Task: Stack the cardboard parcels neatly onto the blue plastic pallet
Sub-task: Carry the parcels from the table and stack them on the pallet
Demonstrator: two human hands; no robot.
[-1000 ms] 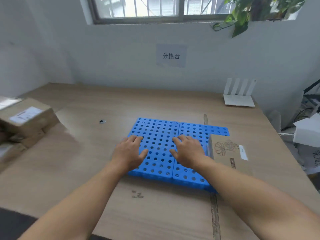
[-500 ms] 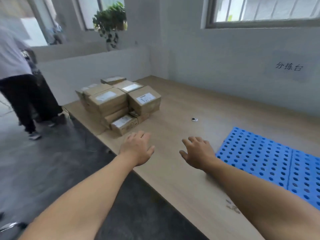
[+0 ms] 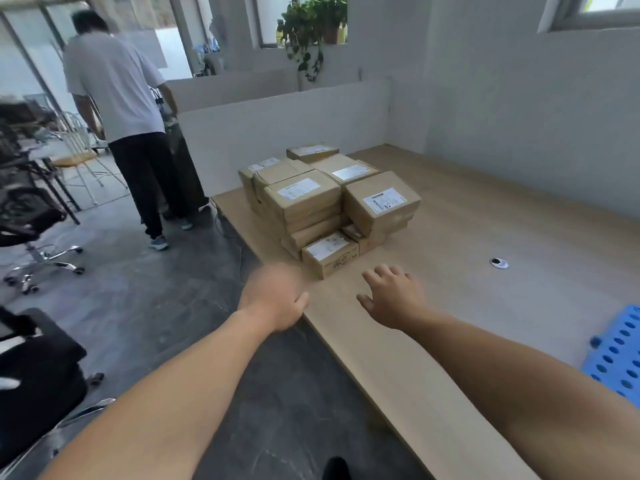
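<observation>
Two bare arms reach out. The left hand (image 3: 273,299) is over the dark grey floor (image 3: 156,306) at the table's edge. It is blurry, so I cannot tell how its fingers are. The right hand (image 3: 394,296) is over the wooden table (image 3: 450,358), fingers spread and loose, holding nothing. The blue pallet (image 3: 620,355) lies on the table at the far right. The brown parcels (image 3: 329,202) sit piled further along the table. Beyond them a person (image 3: 114,88) stands by a low white wall (image 3: 277,126), with a green plant (image 3: 311,26) behind.

parcels (image 3: 329,202) stacked on surface (image 3: 485,216) near its left end | pallet (image 3: 620,351) on surface, well apart to the right | grommet (image 3: 499,262) in surface between them | person (image 3: 114,81) on floor (image 3: 156,306), left of surface
</observation>
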